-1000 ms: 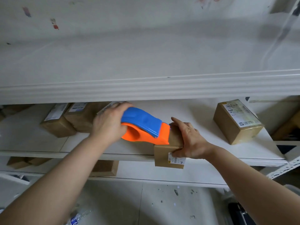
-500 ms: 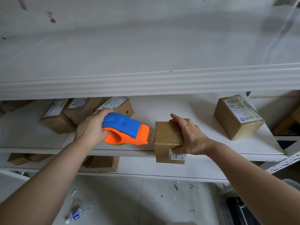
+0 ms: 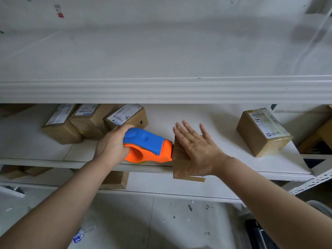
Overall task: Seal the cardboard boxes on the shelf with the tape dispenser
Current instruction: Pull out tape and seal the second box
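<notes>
the left hand point(image 3: 112, 146) grips the handle of the blue and orange tape dispenser point(image 3: 148, 147) at mid-frame, fingers curled round it; its orange nose touches the left side of the small cardboard box point(image 3: 179, 169), which overhangs the front edge of the white shelf point(image 3: 224, 126); the right hand point(image 3: 196, 150) lies flat on the box top, fingers straight and spread apart; any tape on the box is hard to make out; three labelled boxes point(image 3: 89, 119) sit at middle left, and another labelled box point(image 3: 262, 131) at right.
</notes>
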Available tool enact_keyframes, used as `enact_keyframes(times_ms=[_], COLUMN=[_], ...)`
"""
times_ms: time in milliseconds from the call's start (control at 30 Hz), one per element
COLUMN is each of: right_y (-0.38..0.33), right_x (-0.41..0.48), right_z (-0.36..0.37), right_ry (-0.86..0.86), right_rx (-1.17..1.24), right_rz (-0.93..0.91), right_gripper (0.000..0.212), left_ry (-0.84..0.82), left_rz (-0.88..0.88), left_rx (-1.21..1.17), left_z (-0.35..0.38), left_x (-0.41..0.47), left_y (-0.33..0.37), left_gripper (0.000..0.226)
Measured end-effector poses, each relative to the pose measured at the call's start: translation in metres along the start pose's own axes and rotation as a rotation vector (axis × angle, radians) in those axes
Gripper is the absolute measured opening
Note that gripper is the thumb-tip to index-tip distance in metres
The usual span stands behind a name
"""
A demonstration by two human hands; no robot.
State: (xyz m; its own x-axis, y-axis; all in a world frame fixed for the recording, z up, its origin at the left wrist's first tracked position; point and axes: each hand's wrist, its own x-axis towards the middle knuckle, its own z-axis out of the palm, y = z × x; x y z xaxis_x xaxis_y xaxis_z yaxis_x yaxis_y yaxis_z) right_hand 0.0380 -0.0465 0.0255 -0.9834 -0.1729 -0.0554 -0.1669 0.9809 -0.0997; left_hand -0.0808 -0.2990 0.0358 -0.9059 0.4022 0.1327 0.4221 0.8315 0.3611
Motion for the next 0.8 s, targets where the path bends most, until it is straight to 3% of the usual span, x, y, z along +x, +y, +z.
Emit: enact_keyframes(times_ms=[200,367,433,567,700,800], right_y=[-0.015,-0.011,-0.011,-0.017,-0.015,0.000], right_x=[0.004,-0.002,-0.004,0.008,0.017,0.009], right_z=[0.014,0.021,0.021,0.002,-0.004,-0.007], right_ry=[-0.061,0.063,0.061,-0.015,-0.101,0.060], right_rx=[-0.076,-0.097,-0.046,0.034,-0.008,0.328], right_rz=[0.013,-0.053,-0.040,0.196,0.205,0.194], right_gripper=[0.109,0.097,0.099,0.113,0.111,0.105], left_ry=[-0.024,-0.027,-0.029,-0.013,-0.003,0.066], left_rz=[-0.014,-0.012,-0.008,-0.003,0.006,0.008], left_rx=[-0.016,-0.026,-0.023,-0.012,0.020,0.004], left_z=[0.004,0.007,0.007,0.004,-0.003,-0.017], left_x=[-0.003,-0.008,-0.010,-0.011,-0.009,-0.006], left_y=[-0.003,-0.004,-0.005,-0.002,0.010,0.026], left_gripper=[0.062,0.062,0.062,0.063,0.064,0.066])
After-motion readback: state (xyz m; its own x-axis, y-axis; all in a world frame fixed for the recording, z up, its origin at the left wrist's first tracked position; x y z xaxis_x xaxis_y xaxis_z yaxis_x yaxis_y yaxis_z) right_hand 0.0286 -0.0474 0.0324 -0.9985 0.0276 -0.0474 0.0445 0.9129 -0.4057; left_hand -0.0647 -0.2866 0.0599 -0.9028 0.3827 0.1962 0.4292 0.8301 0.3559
